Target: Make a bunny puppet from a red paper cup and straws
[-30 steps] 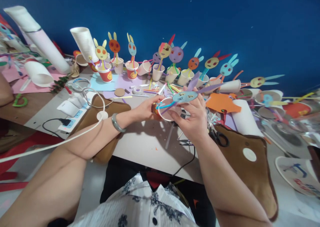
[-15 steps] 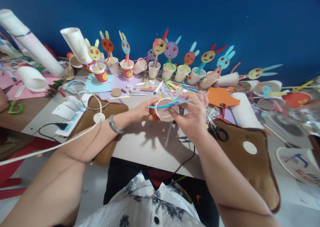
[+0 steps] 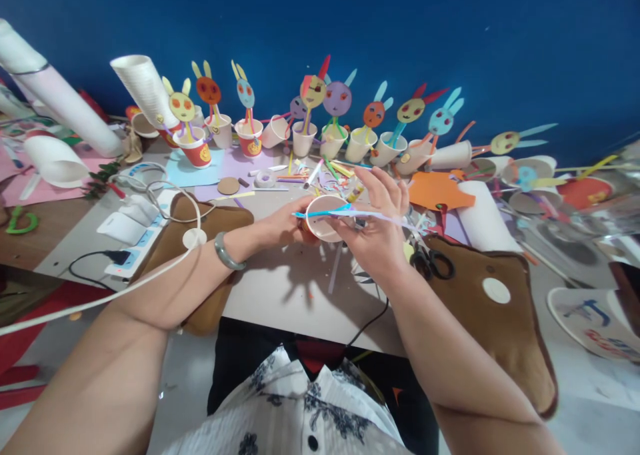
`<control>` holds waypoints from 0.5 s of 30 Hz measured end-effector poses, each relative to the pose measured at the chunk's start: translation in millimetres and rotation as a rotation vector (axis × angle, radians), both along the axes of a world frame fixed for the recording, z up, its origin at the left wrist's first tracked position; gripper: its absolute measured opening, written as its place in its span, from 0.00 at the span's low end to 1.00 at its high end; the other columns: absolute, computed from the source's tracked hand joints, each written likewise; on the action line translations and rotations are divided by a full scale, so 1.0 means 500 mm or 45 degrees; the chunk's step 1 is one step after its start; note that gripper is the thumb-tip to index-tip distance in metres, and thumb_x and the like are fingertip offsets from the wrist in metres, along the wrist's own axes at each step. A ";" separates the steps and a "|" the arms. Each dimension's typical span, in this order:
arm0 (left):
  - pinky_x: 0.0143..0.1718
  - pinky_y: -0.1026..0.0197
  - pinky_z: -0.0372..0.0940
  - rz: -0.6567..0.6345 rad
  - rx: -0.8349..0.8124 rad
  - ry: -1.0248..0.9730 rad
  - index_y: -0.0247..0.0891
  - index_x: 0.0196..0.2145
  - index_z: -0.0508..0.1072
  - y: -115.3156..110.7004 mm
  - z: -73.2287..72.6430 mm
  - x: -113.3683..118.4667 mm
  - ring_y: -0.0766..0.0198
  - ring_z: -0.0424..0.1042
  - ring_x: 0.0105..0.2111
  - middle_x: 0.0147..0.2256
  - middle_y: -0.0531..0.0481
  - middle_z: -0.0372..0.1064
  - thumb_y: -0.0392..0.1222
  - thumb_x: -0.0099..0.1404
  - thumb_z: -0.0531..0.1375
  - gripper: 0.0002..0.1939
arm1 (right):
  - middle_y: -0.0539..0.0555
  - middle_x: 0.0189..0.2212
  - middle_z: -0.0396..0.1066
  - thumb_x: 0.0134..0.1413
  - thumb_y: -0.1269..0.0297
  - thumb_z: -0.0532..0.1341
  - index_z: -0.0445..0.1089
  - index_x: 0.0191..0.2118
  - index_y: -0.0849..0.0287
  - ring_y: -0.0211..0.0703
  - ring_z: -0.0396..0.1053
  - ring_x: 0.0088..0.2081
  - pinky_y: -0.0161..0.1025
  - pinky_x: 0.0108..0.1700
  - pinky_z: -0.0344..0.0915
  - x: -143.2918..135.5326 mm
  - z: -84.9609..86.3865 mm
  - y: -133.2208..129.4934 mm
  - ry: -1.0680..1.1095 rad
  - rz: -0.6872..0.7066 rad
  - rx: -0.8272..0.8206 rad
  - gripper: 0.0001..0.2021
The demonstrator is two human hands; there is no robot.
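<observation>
My left hand (image 3: 286,221) is wrapped round the side of a paper cup (image 3: 320,229), tilted with its open mouth towards me. A blue stem (image 3: 326,213), perhaps a pipe cleaner, crosses the mouth of the cup. Joined to its right end is a lavender paper piece (image 3: 377,216), seen nearly edge-on. My right hand (image 3: 376,231) is at the right rim, its thumb against the stem and paper, its upper fingers raised and parted. The rest of its grip is hidden behind the paper and cup.
Along the blue wall stands a row of cups with paper rabbit figures (image 3: 337,99). Pens and scraps (image 3: 300,173) lie before them. Black scissors (image 3: 434,265) and a brown pouch (image 3: 495,328) are at right. On the left are a power strip (image 3: 134,255) and a white cable (image 3: 100,309).
My right hand's upper fingers have lifted and spread away from the lavender paper, which now shows more edge-on. My left hand keeps its hold on the cup. The view has shifted slightly.
</observation>
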State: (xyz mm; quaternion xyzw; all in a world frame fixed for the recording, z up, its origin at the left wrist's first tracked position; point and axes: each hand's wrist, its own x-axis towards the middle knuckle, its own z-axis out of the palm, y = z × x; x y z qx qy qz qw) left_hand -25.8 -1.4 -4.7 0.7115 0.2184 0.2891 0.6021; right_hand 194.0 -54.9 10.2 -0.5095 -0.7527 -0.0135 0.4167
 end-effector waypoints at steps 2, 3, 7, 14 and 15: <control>0.39 0.54 0.76 -0.007 0.015 0.015 0.40 0.57 0.75 -0.003 0.007 0.000 0.57 0.76 0.36 0.43 0.45 0.79 0.47 0.57 0.71 0.30 | 0.56 0.69 0.70 0.60 0.48 0.71 0.82 0.50 0.46 0.71 0.60 0.73 0.76 0.76 0.47 0.001 -0.004 0.001 -0.007 -0.002 -0.001 0.15; 0.40 0.54 0.76 0.000 0.033 0.022 0.40 0.56 0.76 -0.004 0.010 0.000 0.57 0.76 0.37 0.43 0.45 0.79 0.47 0.57 0.71 0.29 | 0.57 0.68 0.70 0.61 0.48 0.71 0.81 0.51 0.46 0.71 0.60 0.73 0.76 0.76 0.47 0.002 -0.006 0.002 -0.010 -0.005 -0.001 0.16; 0.43 0.53 0.76 0.026 0.050 0.017 0.40 0.56 0.77 -0.006 0.011 0.002 0.54 0.77 0.42 0.48 0.43 0.79 0.47 0.56 0.73 0.30 | 0.57 0.68 0.71 0.59 0.50 0.72 0.80 0.55 0.45 0.70 0.60 0.72 0.74 0.76 0.48 0.002 -0.015 0.006 -0.021 -0.020 -0.019 0.19; 0.44 0.52 0.77 0.012 0.023 0.023 0.41 0.58 0.77 0.002 -0.013 0.005 0.55 0.78 0.40 0.46 0.43 0.81 0.47 0.55 0.75 0.33 | 0.56 0.69 0.70 0.59 0.52 0.72 0.82 0.45 0.47 0.69 0.60 0.72 0.74 0.76 0.49 0.002 -0.017 0.007 -0.035 -0.022 -0.035 0.11; 0.45 0.50 0.77 0.010 0.032 0.018 0.40 0.58 0.77 0.004 -0.016 0.005 0.53 0.78 0.42 0.45 0.43 0.81 0.48 0.56 0.74 0.32 | 0.56 0.69 0.70 0.60 0.52 0.71 0.82 0.42 0.48 0.69 0.60 0.73 0.74 0.76 0.48 0.002 -0.015 0.006 -0.036 -0.014 -0.032 0.09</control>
